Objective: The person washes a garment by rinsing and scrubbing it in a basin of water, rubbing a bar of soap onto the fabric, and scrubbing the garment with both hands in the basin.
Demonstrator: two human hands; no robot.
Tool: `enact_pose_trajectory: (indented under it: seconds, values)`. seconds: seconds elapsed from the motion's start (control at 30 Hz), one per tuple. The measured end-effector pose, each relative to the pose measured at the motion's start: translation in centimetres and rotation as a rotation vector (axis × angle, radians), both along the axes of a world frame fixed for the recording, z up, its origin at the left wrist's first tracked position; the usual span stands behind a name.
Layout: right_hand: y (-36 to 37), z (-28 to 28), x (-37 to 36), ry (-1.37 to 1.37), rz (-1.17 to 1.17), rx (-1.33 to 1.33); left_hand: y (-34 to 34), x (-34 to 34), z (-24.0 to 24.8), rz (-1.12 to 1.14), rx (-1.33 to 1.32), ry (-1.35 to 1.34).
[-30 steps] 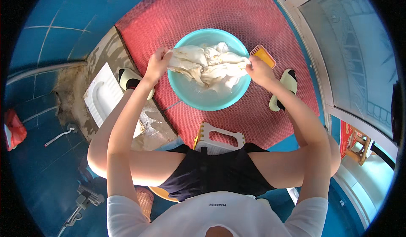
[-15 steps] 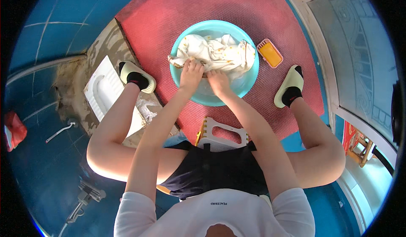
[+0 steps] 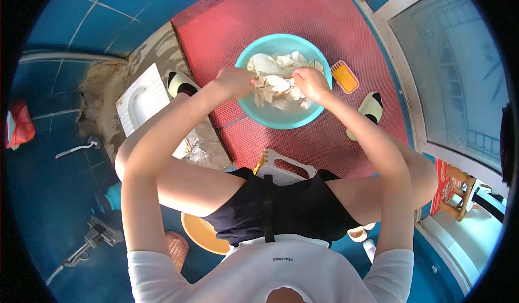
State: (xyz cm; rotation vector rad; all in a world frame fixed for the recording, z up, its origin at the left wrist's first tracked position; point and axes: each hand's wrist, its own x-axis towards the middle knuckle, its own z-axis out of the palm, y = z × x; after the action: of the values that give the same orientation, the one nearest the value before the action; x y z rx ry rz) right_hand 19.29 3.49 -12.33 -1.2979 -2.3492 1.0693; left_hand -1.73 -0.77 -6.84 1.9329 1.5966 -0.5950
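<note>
A wet cream-white cloth [image 3: 277,78] lies bunched in a turquoise basin [image 3: 281,118], part of it lifted above the bowl's middle. The left hand [image 3: 236,81] grips the cloth's left side, fingers clenched around a gathered fold. The right hand [image 3: 310,82] grasps the right side the same way, close to the left hand, with a twisted strip of cloth between them. The basin sits on a red textured mat [image 3: 303,11]. Just beside its right rim lies a small orange brush in a pink tray [image 3: 344,76]. Pale slippers [image 3: 370,108] flank the basin, and a white plastic stool [image 3: 284,167] stands beneath the person, near a squat toilet [image 3: 140,104].
</note>
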Motion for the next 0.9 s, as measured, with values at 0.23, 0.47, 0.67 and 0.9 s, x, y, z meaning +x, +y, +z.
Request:
enact_pose_trajectory:
  seconds: [0.23, 0.47, 0.67, 0.9]
  values:
    - [1.2, 10.4, -2.6, 0.172, 0.106, 0.264, 1.6, 0.3, 4.0, 0.204, 0.286, -0.914]
    - [2.3, 17.0, -1.5, 0.188, 0.185, 0.283, 1.9, 1.7, 7.5, 0.290, 0.206, -1.254]
    - [4.1, 14.0, -1.1, 0.229, 0.210, 0.134, 1.5, 1.8, 6.6, 0.381, 0.185, -1.218]
    - [4.0, 12.0, 0.0, 0.253, -0.077, 0.158, 3.5, 2.2, 6.2, 0.526, 0.287, -0.995]
